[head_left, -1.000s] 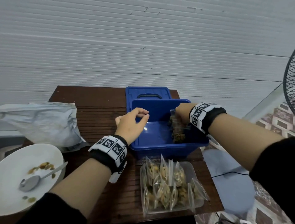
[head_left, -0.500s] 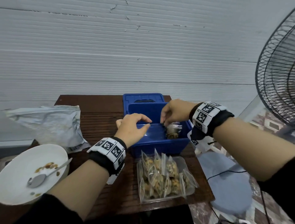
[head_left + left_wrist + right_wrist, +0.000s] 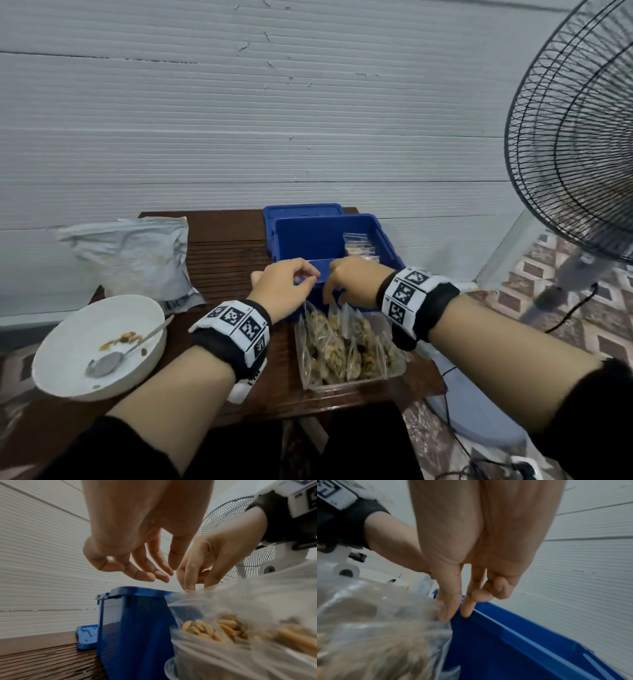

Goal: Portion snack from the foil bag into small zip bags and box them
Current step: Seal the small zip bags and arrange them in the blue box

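I saw the ridged wooden table (image 3: 219, 260) carrying the blue plastic box (image 3: 301, 236), one zip bag (image 3: 358, 245) inside. Before the box, my left hand (image 3: 284, 291) hovered loosely open; my right hand (image 3: 356, 284) pinched a clear filled bag (image 3: 205, 622) in the tray (image 3: 394, 373).

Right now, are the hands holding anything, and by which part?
The left hand holds nothing. Fingertips of the right hand meet the top edge of a zip bag; a pinch cannot be told.
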